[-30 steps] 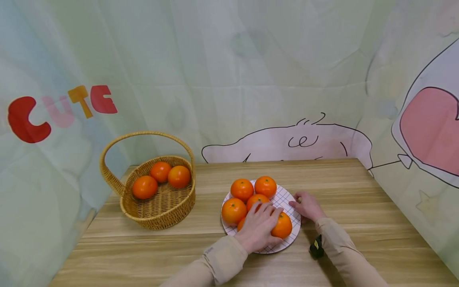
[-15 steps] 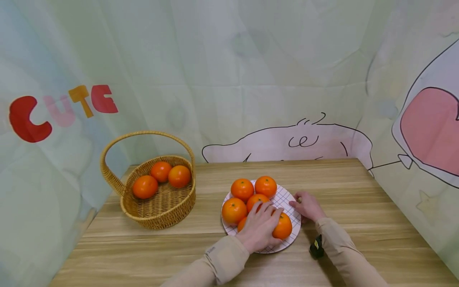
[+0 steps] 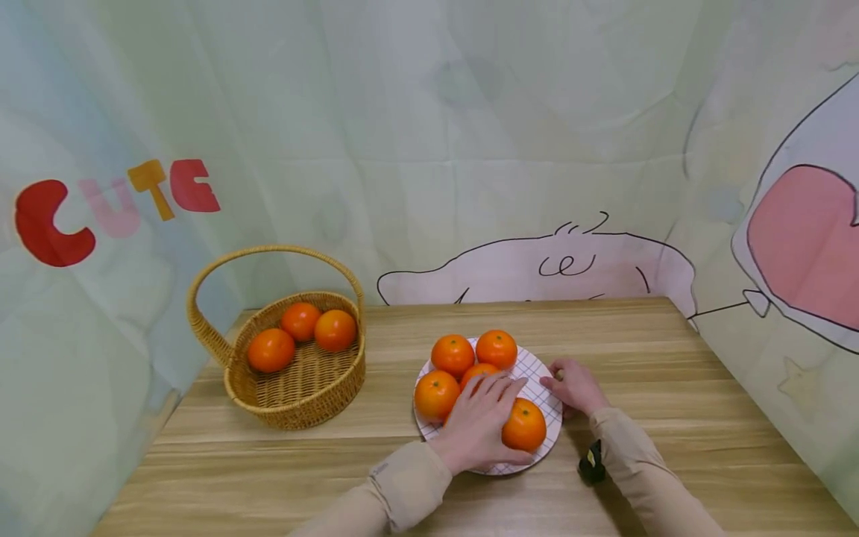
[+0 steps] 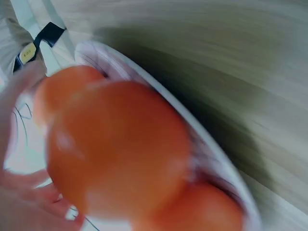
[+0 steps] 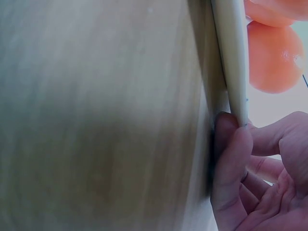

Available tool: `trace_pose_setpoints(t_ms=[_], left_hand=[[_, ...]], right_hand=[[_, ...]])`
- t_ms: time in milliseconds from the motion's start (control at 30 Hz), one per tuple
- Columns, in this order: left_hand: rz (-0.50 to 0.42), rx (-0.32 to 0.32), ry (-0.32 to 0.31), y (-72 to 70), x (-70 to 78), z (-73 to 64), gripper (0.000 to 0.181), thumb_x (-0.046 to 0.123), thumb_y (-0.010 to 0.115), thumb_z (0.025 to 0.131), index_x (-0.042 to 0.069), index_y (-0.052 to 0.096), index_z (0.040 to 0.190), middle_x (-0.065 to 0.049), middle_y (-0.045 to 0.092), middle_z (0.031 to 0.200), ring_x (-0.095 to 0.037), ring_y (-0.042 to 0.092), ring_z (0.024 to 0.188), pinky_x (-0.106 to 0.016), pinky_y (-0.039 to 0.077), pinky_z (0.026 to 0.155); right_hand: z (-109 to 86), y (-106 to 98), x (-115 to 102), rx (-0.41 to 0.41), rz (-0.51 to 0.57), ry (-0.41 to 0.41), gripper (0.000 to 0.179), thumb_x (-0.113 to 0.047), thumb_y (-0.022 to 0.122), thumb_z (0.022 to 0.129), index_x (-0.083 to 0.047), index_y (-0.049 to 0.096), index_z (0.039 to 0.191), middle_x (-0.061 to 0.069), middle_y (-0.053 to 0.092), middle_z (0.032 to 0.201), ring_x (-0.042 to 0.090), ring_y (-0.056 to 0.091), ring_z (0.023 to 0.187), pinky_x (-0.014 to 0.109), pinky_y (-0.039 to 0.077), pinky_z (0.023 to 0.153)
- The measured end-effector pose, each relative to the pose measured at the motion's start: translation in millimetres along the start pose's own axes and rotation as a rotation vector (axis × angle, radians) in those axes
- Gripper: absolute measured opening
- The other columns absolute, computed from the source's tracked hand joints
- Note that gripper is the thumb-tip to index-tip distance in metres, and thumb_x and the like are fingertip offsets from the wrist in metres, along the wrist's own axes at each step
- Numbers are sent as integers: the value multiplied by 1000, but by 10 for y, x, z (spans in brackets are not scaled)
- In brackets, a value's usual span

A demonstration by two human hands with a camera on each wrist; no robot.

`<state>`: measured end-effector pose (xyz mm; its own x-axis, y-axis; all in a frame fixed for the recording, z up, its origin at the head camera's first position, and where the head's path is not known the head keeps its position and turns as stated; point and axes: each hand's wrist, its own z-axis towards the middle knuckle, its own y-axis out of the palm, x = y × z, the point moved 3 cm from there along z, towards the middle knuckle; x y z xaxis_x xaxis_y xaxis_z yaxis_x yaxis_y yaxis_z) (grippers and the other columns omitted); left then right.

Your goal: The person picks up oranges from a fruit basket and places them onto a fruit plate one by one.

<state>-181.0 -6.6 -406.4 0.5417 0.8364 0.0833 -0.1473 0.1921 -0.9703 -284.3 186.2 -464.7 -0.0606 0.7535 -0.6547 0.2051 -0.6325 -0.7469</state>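
A round plate [image 3: 537, 371] with a thin grid pattern holds several oranges, mid-table in the head view. My left hand [image 3: 473, 424] reaches over them from the near side. Its thumb lies along the near side of the right-hand orange [image 3: 524, 426] and its fingers curve over the far side, gripping it. In the left wrist view a blurred orange [image 4: 120, 149] close to the camera hides part of the fingers. At the plate's right edge my right hand [image 3: 577, 386] pinches the rim between thumb and fingers, clearest in the right wrist view.
To the left stands a wicker basket [image 3: 295, 416] with a tall handle and three oranges [image 3: 271, 350] inside. The wooden table [image 3: 644, 335] meets printed curtains [image 3: 429, 149] at its back and sides. A dark strap-like item [image 3: 593, 464] sits by the right sleeve.
My left hand has shifted slightly left across the oranges. The right-hand orange has moved a little left and more of it shows. My right hand and the plate look still.
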Motion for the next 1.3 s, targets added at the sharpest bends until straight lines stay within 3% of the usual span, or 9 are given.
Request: trace_pose_setpoints(t_ms=[100,200,267,367,500,700,900,1067,1300], left_hand=[[-235,204,-17,-124,-218,-36,75,54,72,83,14,49,142,-3,62,129,-21,52,124,-38,43,109],[-413,516,15,-274,-529,-83,39,31,68,86,9,61,118,-7,65,102,-22,55,101,-34,48,89],[-404,712,52,-370,-766,-130,20,20,63,84,7,62,98,-7,60,85,-20,53,84,-30,45,77],[-322,921,117,-510,-1131,-198,7,12,57,81,5,57,78,-7,51,69,-18,46,68,-28,38,67],[-180,1004,192,-699,-1558,-281,10,8,52,77,5,51,68,-6,45,60,-18,39,61,-31,34,61],[56,873,224,-877,-2029,-380,14,9,49,80,5,53,67,-7,52,60,-22,43,60,-37,40,58],[231,475,91,-902,-2334,-408,9,10,61,80,4,65,85,-11,64,82,-26,58,74,-39,53,64],[281,175,-9,-841,-2480,-418,33,1,67,81,3,65,113,-17,63,107,-36,63,96,-47,56,82],[386,58,-73,-725,-2578,-493,59,-1,82,72,5,59,127,-22,56,126,-44,57,113,-54,54,91]], right_hand=[[8,-7,2,-8,3,14,19,-16,64,97,1,60,102,11,58,76,14,54,47,26,51,44],[19,-15,10,-16,5,39,20,-18,63,98,1,59,104,11,56,78,15,53,49,26,51,46],[23,-20,10,-20,6,45,20,-18,63,98,1,59,104,11,56,78,15,53,49,26,51,46],[27,-25,11,-21,-1,38,20,-18,64,97,1,59,104,10,56,76,15,53,48,25,50,45],[20,-35,0,-15,-1,34,20,-17,64,97,2,59,104,10,56,76,14,52,47,25,50,45],[5,-50,-8,-8,-10,25,19,-17,63,97,2,59,103,12,57,78,15,53,48,26,50,45],[0,-43,11,6,-6,14,18,-16,65,96,0,59,98,12,57,77,14,53,46,26,50,44],[-4,-14,31,-2,2,25,18,-16,65,96,1,59,100,12,57,79,15,53,48,26,50,45],[-18,0,6,3,1,24,17,-16,65,96,0,59,98,13,58,78,15,53,46,27,50,44]])
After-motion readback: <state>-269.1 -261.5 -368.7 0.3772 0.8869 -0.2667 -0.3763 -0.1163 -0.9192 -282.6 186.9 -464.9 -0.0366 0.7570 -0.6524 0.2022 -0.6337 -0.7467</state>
